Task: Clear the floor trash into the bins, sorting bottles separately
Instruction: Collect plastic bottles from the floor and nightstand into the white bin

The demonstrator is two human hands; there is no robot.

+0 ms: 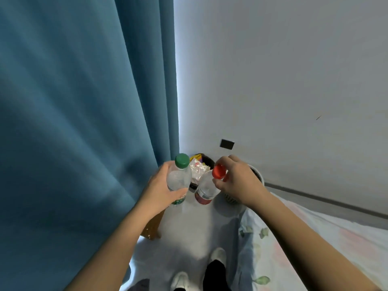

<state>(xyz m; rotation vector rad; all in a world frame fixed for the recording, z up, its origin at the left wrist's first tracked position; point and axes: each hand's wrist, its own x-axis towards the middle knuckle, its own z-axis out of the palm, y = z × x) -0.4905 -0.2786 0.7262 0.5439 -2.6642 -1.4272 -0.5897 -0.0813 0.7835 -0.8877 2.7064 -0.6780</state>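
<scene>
Caps up, near upright — left hand [159, 189] curls round green bottle [178, 178], right hand [238, 181] pinches red bottle [206, 191] at its cap — dark bin [210, 162], white bin [260, 177] beyond.

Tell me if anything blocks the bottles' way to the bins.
Nothing visible does. The left hand holds the green-capped bottle, the right hand the red-capped bottle, directly before the dark bin and the white bin, whose mouth the right hand partly hides.

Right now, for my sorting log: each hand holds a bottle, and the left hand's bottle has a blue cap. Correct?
No. The head view shows the left hand holding a green-capped bottle, not blue; the right hand holds a red-capped bottle.
</scene>
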